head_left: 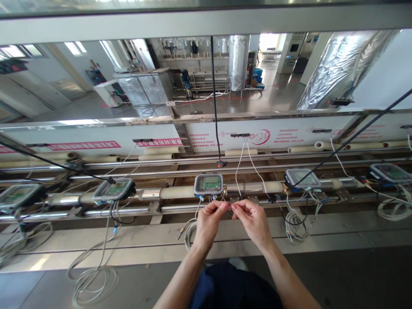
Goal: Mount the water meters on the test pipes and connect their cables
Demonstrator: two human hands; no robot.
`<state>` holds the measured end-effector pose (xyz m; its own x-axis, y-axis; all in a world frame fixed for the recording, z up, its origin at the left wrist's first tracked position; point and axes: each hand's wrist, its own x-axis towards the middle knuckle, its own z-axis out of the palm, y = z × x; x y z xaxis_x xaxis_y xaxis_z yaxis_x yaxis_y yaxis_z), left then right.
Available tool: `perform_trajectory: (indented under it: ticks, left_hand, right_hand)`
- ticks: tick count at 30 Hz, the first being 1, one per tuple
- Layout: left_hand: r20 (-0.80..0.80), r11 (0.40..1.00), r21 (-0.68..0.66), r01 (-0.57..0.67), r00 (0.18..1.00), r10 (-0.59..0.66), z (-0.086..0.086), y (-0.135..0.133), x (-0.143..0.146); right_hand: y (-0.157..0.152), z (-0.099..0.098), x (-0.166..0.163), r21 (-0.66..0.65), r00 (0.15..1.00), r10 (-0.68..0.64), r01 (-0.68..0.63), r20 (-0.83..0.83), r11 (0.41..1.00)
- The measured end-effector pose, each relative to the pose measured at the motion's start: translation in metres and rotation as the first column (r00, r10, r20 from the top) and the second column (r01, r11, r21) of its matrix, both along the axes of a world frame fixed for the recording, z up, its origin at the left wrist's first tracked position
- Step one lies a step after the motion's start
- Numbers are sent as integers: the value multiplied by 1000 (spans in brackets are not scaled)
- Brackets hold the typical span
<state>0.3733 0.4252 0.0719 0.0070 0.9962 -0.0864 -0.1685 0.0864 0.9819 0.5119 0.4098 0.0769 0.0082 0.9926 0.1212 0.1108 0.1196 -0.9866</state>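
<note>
In the head view my left hand point(207, 221) and my right hand point(254, 219) meet fingertip to fingertip, both pinched closed. Thin pale cable seems to run between them; its end is too small to make out. Just beyond is a clear-lidded meter box point(208, 184) with a green circuit board, mounted on a pipe, with leads coming out below. A white cable point(237, 174) drops from a black strip point(240, 135) toward my right hand. Beside my left wrist lies a coiled cable point(189, 237), partly hidden, and a loose cable end with a metal tip point(180, 234).
More meter boxes point(114, 189) point(302, 178) line the pipe on both sides, with cable coils point(298, 225) below. A black cord point(214, 98) hangs down, ending in a small red-and-black connector point(221, 164). Metal rails point(189, 209) and a ledge point(141, 242) run across.
</note>
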Motion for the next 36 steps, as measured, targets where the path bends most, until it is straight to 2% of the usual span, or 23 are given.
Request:
perform_trajectory:
  ticks: [8,10,12,13,15,17,18,21,24,27,29,31,34,36]
  left_hand:
    - [-74,1000,0,22,997,-22,0,2,2]
    - [-139,999,53,13,990,-6,-2,9,2]
    - [-260,978,202,-58,959,110,-4,21,1]
    - [-325,944,316,-93,924,200,-4,29,1]
    - [-444,832,550,-80,815,372,-3,49,0]
    - [-556,728,684,59,688,466,-2,71,0]
    - [-610,700,700,139,625,486,-2,83,0]
    - [-712,683,677,274,475,516,-4,111,1]
    - [-737,689,662,296,428,524,-6,128,0]
    - [-732,711,647,275,486,478,-7,129,-3]
    - [-701,747,626,225,582,413,-7,123,-5]
    - [-622,793,587,165,718,312,-9,112,-6]
    - [-363,850,515,108,926,102,-10,89,-5]
    - [-151,882,461,94,988,-27,-9,72,-4]
  right_hand:
    - [3,-5,4,1,1000,3,-3,12,1000]
    - [4,-6,7,2,1000,-16,16,8,1000]
    - [6,-7,10,6,999,-47,48,-15,999]
    - [6,-7,12,8,998,-64,64,-27,998]
    - [8,-8,15,12,995,-92,93,-44,996]
    - [10,-8,16,17,991,-118,119,-57,993]
    - [10,-8,17,20,990,-129,131,-64,991]
    - [11,-6,16,27,983,-157,160,-99,987]
    - [9,-3,15,25,976,-170,175,-132,984]
    - [7,-1,13,15,973,-177,181,-148,983]
    - [6,-1,12,7,970,-179,182,-163,983]
    - [6,-2,11,1,967,-181,184,-178,983]
    - [8,-2,10,3,962,-194,198,-192,980]
    - [10,0,9,19,960,-200,208,-193,978]
